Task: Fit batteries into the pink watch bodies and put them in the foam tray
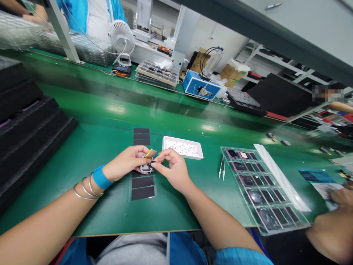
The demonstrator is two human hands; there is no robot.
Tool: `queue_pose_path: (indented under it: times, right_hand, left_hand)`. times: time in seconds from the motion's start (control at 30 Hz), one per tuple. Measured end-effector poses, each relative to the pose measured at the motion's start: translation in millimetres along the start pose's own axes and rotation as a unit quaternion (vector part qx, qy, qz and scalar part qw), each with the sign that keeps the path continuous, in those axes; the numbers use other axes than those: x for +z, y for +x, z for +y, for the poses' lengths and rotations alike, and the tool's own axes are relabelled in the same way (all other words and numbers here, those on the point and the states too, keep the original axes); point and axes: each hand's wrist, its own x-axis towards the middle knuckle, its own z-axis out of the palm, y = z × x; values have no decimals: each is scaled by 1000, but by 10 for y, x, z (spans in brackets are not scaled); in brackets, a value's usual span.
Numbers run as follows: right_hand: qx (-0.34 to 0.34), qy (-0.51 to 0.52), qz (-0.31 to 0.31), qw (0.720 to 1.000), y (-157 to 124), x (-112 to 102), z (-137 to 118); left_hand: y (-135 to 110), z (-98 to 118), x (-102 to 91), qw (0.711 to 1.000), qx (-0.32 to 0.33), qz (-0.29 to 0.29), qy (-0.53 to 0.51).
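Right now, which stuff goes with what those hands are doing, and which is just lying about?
Seem to belong:
small device, in the left hand, with the right hand at it
white box of tiny dark bits
dark rectangles
tweezers
clear tray of parts

Probably just lying about:
white fan
blue machine

Both forearms (52,217) converge, left grip (129,160) curled, right grip (174,168) pinching.

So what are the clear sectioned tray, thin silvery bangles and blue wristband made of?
The clear sectioned tray looks like glossy plastic: it's see-through with shiny edges. The thin silvery bangles seem polished metal, catching light. The blue wristband looks smooth, maybe rubber or fabric.
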Motion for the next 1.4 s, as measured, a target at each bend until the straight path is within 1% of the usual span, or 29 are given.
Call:
queue_pose_path:
  times: [0.13, 0.3, 0.53, 0.8, 1.07, 1.2, 1.3, 1.4]
  right_hand:
    - [-1, -17, -19, 1000, -20, 14, 1]
    - [-7, -53, -26, 998, -32, 34, -35]
    - [-37, -105, -17, 994, -57, 46, -40]
    - [-52, -126, -7, 991, -72, 56, -11]
    - [-87, -174, -8, 981, -75, 68, -24]
    - [-138, -217, 4, 966, -68, 79, 0]
    - [-180, -266, 8, 947, -60, 81, 29]
    - [-215, -315, 2, 924, -59, 72, 41]
  left_hand:
    - [7, -16, -14, 1000, 7, -12, 4]
    - [11, -27, -18, 1000, 8, -10, 11]
    - [15, -29, -8, 1000, 8, -4, 13]
    - [30, -49, -27, 1000, 11, -6, 5]
    - [17, -45, -22, 1000, 11, -6, 6]
    - [23, -35, -11, 1000, 9, -1, 4]
    - [29, -52, 1, 1000, 5, 14, -9]
    - [36, -84, 18, 998, 6, 44, -35]
